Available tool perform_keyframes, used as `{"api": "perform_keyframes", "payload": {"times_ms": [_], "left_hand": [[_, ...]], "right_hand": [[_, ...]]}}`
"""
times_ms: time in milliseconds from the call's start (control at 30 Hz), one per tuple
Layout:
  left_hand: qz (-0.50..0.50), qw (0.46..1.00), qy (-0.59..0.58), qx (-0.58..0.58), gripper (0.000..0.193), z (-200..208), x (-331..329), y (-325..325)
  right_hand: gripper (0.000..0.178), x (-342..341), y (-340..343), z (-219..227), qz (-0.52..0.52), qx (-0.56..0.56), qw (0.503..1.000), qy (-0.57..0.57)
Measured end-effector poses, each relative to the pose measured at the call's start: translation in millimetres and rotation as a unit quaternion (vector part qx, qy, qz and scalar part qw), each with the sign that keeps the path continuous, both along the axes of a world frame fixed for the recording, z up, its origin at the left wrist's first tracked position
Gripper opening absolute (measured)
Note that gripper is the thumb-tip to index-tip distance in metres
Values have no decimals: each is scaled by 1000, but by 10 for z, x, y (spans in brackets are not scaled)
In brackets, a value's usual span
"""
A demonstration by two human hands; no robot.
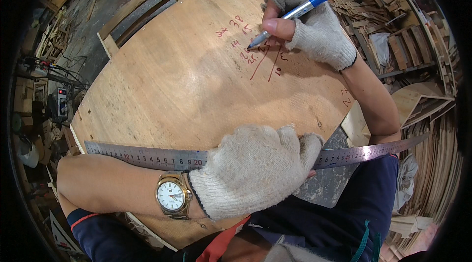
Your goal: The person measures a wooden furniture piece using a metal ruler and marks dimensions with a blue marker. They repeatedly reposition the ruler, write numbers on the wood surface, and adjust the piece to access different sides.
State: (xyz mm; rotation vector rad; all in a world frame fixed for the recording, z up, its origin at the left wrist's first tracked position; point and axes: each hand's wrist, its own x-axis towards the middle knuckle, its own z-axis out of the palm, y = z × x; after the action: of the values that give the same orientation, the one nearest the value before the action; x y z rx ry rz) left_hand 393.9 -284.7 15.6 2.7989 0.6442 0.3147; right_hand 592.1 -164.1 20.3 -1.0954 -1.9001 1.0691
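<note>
A white glove covers my left hand [250, 168], which lies across a long steel ruler [142, 157] near the front edge of a plywood sheet [147, 90]. Its fingers curl over the ruler, their tips mostly hidden beneath the glove. Farther off on the right, my right hand [309, 26] wears a similar glove with thumb and forefinger bare. Between those fingers sits a marker pen [300, 11] with a silver barrel and blue end. The pen's tip meets the plywood among red handwritten figures and two slanted red lines.
Left of the sheet, a slatted wooden frame [135, 13] stands on the grey floor. A box with a red light [61, 100] and cables sits at the far left. Wooden racks [418, 45] and stacked strips [437, 163] line the right side.
</note>
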Motion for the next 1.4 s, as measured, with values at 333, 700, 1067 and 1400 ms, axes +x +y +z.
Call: {"api": "perform_keyframes", "payload": {"times_ms": [333, 700, 1067, 1400], "left_hand": [[2, 1000, 12, -27, 43, 42, 6, 7], [6, 999, 17, -40, 44, 52, 2, 4], [10, 1000, 20, -19, 42, 37, 7, -3], [10, 1000, 17, -19, 42, 37, 4, -5]], "right_hand": [[29, -43, 10, -23, 7, 28, 1000, -6], [31, -30, 31, 1, 14, 41, 998, -45], [26, -28, 70, -62, 27, 122, 990, -60], [26, -57, 53, -54, 12, 137, 989, -62]]}}
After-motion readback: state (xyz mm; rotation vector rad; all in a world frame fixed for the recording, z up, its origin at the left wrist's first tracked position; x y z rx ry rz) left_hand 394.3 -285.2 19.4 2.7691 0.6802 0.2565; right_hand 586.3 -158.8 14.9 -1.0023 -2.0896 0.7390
